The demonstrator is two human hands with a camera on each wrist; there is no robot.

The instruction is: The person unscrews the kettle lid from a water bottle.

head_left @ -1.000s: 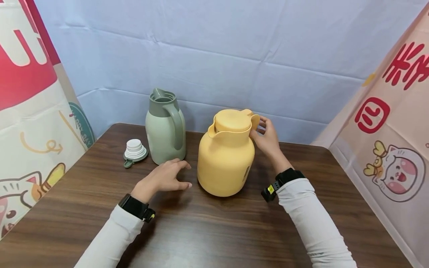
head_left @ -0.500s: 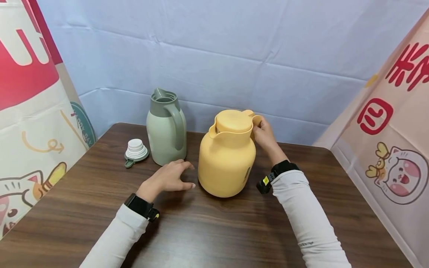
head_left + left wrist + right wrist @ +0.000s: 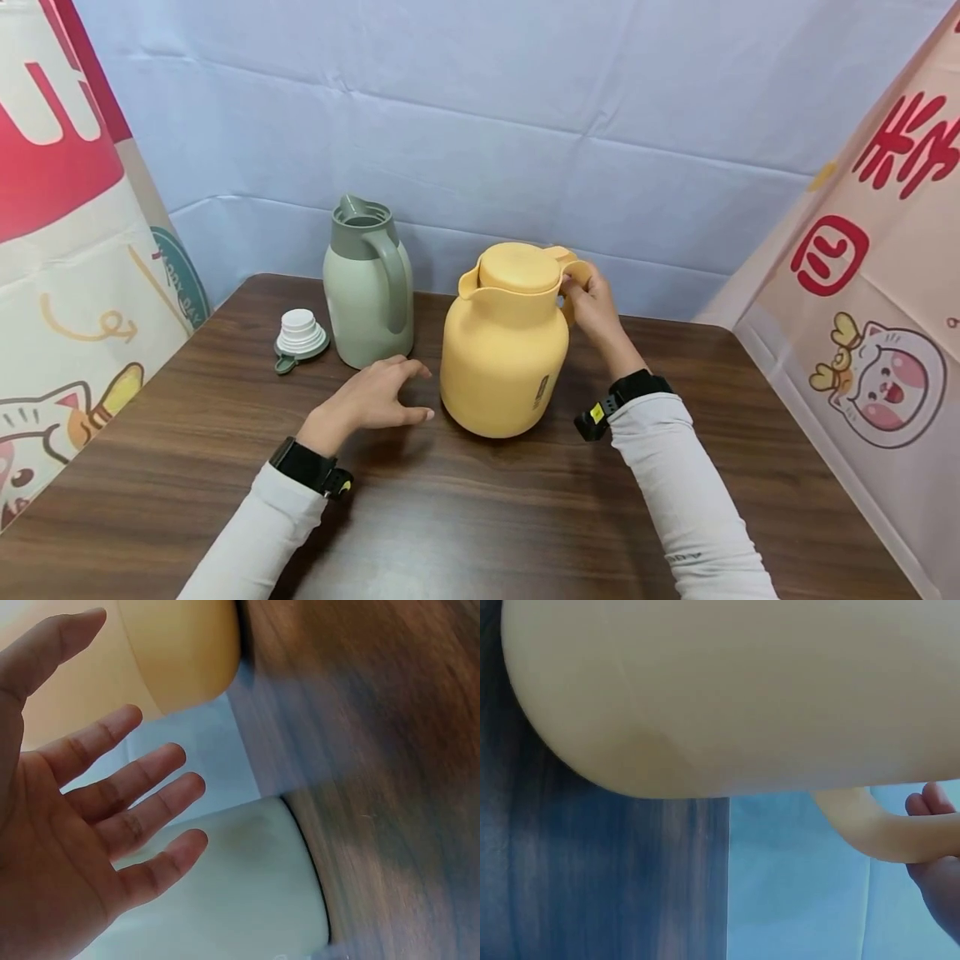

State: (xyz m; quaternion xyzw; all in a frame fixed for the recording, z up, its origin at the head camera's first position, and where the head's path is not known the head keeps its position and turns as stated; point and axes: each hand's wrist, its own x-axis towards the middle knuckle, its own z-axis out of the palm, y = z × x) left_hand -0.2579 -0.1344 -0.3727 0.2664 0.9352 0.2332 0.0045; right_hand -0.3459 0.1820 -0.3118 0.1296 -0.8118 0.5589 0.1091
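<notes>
A yellow thermos jug [image 3: 504, 358] with its lid [image 3: 519, 267] on stands on the table, spout to the left. My right hand [image 3: 592, 307] grips its handle [image 3: 885, 836] at the right; in the right wrist view the fingertips [image 3: 930, 799] show round the handle, and the rest of the hand is mostly out of frame. Left of the yellow jug, my left hand [image 3: 372, 395] hovers with its fingers apart and holds nothing. A pale green thermos jug [image 3: 367, 292] stands behind the left hand, its top uncovered. In the left wrist view the palm [image 3: 60, 855] faces both jugs.
A white stepped stopper with a green rim [image 3: 300, 335] lies on the table left of the green jug. The brown wooden table [image 3: 465, 533] ends at a pale blue cloth backdrop [image 3: 480, 125]. Printed cloths [image 3: 885, 350] hang at both sides.
My right hand's fingers have gone from loosely touching the yellow jug's handle to gripping it. That jug has turned slightly, showing more of its dark label. My left hand has barely moved.
</notes>
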